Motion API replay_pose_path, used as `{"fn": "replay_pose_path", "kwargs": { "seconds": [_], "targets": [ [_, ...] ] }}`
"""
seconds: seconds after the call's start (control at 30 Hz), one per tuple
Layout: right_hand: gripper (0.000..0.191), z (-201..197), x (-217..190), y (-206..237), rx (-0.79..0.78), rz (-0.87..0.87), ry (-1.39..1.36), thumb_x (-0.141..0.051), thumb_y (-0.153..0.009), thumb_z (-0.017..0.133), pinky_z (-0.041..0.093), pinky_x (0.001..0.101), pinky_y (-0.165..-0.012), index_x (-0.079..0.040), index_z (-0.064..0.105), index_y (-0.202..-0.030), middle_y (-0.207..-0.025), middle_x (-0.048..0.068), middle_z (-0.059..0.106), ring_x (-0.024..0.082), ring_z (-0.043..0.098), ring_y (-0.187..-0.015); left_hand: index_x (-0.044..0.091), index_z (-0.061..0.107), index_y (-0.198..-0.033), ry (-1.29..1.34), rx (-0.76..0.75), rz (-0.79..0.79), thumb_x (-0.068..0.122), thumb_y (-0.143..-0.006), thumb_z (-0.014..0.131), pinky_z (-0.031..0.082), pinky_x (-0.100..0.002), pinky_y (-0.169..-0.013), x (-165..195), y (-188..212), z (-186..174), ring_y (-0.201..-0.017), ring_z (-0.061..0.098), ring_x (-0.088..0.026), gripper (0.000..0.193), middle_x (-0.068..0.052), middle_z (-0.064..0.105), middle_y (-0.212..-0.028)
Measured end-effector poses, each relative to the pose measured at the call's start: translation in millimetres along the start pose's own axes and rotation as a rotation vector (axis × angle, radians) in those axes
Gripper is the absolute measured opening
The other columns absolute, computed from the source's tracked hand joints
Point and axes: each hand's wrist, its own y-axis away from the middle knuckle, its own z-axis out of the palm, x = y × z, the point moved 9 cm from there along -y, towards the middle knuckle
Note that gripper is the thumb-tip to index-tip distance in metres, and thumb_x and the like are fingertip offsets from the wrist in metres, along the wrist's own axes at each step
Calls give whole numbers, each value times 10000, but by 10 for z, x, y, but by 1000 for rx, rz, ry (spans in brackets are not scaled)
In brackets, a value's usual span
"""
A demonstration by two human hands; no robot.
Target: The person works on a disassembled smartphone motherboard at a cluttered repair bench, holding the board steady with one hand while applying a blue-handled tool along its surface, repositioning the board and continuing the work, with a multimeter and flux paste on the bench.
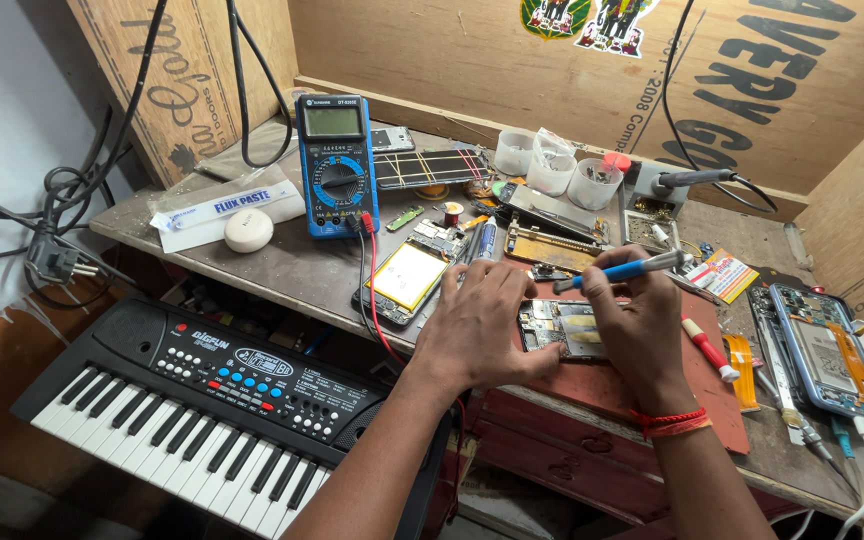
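Observation:
My left hand (479,325) rests flat on the workbench, fingers pressing the left edge of an opened phone (562,328) that lies on a red mat (642,385). My right hand (637,320) is shut on a blue-handled screwdriver (620,270), its metal end pointing up and right, the hand hovering over the phone's right part. A red thread is tied at my right wrist. The phone's board and battery show between the two hands.
A blue multimeter (336,165) stands at the back left, with another opened phone with a yellow battery (404,280) beside it. A blue phone (824,350) lies at the right. Small plastic cups (552,165), a soldering iron (692,180) and a black keyboard (202,400) surround the bench.

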Motion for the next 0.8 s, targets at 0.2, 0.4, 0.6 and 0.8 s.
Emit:
{"fn": "replay_pose_path", "kwargs": {
  "seconds": [0.2,0.4,0.6,0.8],
  "targets": [
    [164,109,18,-1,-114,9,51,-166,-950,706,569,285,-693,-4,682,-949,-836,80,723,131,716,-762,99,633,-1116,38,-48,-36,598,-664,783,299,-585,-1134,-23,4,25,-1240,530,-296,690,-93,621,-1160],
    [186,71,152,13,-80,121,-15,-191,-968,669,540,275,-652,-6,671,-949,-758,47,700,104,680,-729,84,620,-1117,8,-80,-45,621,-677,785,306,-587,-1133,-45,0,65,-1244,523,-304,714,-100,617,-1154],
    [195,132,215,15,-132,187,-20,-220,-957,671,518,253,-617,-27,673,-930,-734,23,708,77,656,-686,86,613,-1116,-2,-86,-58,623,-665,783,320,-565,-1117,-55,-1,80,-1223,531,-290,721,-89,613,-1131],
    [243,18,195,8,-11,165,-69,-224,-1035,646,465,256,-595,-17,648,-909,-712,22,653,70,595,-659,63,584,-1160,56,72,38,617,-625,797,348,-512,-1098,8,10,-71,-1165,563,-279,799,-100,607,-1116]
  ]
}}
